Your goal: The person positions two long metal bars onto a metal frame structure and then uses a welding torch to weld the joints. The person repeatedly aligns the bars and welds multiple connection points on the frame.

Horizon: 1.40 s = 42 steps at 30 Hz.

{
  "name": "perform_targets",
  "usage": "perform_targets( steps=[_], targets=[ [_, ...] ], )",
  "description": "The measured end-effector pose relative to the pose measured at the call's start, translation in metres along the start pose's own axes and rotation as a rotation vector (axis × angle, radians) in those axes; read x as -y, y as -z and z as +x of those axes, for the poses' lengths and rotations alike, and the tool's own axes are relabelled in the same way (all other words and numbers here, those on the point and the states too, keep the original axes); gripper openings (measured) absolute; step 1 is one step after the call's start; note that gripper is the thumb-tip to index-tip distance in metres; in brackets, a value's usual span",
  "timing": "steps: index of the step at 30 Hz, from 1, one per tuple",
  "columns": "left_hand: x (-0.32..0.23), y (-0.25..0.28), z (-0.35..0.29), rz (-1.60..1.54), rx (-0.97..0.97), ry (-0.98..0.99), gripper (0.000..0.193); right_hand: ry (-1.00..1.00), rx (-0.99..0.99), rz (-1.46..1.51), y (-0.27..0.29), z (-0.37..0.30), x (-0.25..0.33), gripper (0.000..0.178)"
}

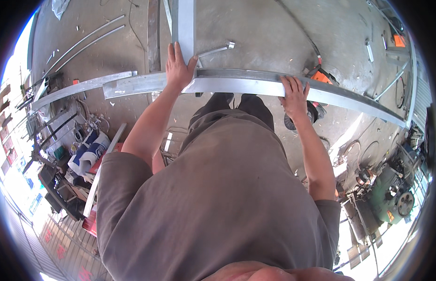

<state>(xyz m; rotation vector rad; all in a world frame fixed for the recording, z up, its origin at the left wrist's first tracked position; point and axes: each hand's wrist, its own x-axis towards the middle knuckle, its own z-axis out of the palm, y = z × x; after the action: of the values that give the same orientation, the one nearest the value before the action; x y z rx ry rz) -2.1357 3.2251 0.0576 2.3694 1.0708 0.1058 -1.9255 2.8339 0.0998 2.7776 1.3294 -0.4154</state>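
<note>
A long silver metal beam crosses in front of my body from left to right. A second metal beam meets it at roughly a right angle and runs away from me. My left hand lies over the corner where they meet, its fingers stretched along the second beam and its thumb apart. Farther right, my right hand is closed over the long beam, the fingers hooked across its far edge. The underside of that grip is hidden.
An orange-and-black power tool is on the floor beyond the beam. Thin metal rods lie at the far left, a dark steel bar beside the second beam. Green machinery with a wheel stands at the near right, rolled blue-and-white material at left.
</note>
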Motion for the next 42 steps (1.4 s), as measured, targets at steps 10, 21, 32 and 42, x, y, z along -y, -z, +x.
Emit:
perform_targets(
  steps=[10, 21, 32, 42],
  targets=[
    [-0.008, -0.032, -0.024, -0.049, -0.052, -0.087, 0.091, 0.005, 0.066, 0.087, -0.005, 0.008, -0.039, 0.081],
    [-0.041, -0.049, -0.059, 0.175, -0.132, -0.127, 0.086, -0.147, -0.397, 0.222, -0.017, -0.103, -0.047, 0.074],
    [-0.111, -0.065, -0.173, 0.390, -0.228, -0.055, 0.078, -1.077, -0.073, 0.924, -0.203, -0.425, -0.099, 0.059],
    [-0.195, -0.097, -0.282, 0.332, -0.085, -0.130, 0.071, -1.338, -0.162, 1.139, -0.270, -0.538, -0.114, 0.034]
  ],
)
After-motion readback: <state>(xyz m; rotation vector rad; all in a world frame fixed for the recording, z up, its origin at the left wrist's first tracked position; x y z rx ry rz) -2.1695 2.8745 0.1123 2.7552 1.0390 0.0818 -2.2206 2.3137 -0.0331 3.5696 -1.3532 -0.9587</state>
